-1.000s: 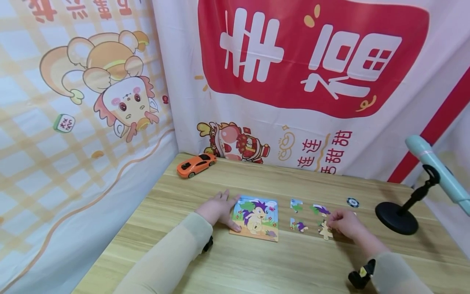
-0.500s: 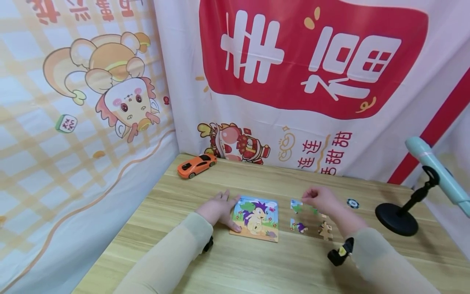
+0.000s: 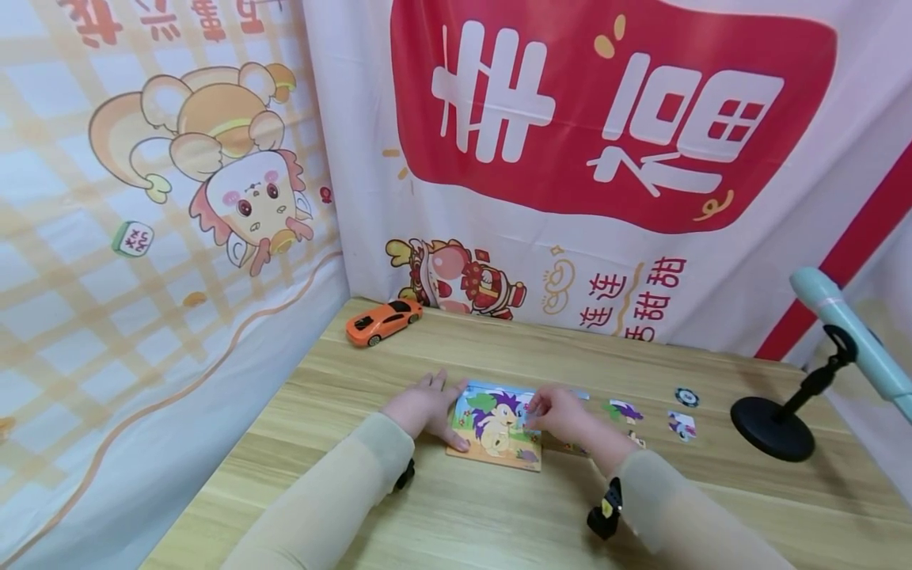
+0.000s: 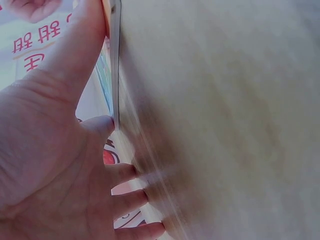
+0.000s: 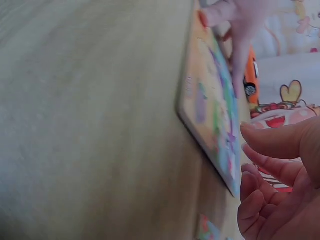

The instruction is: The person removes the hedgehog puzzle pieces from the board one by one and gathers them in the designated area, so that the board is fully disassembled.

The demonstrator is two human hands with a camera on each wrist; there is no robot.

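A square puzzle board (image 3: 496,437) with a purple-haired hedgehog picture lies on the table. My left hand (image 3: 422,408) rests at its left edge, thumb on the front left corner and the other fingers spread on the tabletop. Over the board's right edge is my right hand (image 3: 564,413). In the right wrist view its thumb (image 5: 272,141) and bent fingers stand slightly apart, with nothing visible between them. Right of the board lie loose puzzle pieces: a purple-and-green one (image 3: 625,410), a blue-and-white one (image 3: 682,426), and others partly hidden by the right hand and forearm.
An orange toy car (image 3: 385,322) sits at the back left corner of the table. Toward the right are a small dark round disc (image 3: 687,397) and a light-blue microphone (image 3: 844,324) on a black stand (image 3: 773,427). Printed cloth (image 3: 570,198) hangs behind.
My right hand has travelled left from the loose pieces to the board's right edge, uncovering the blue-and-white piece at the right. The left hand stays in place on the board.
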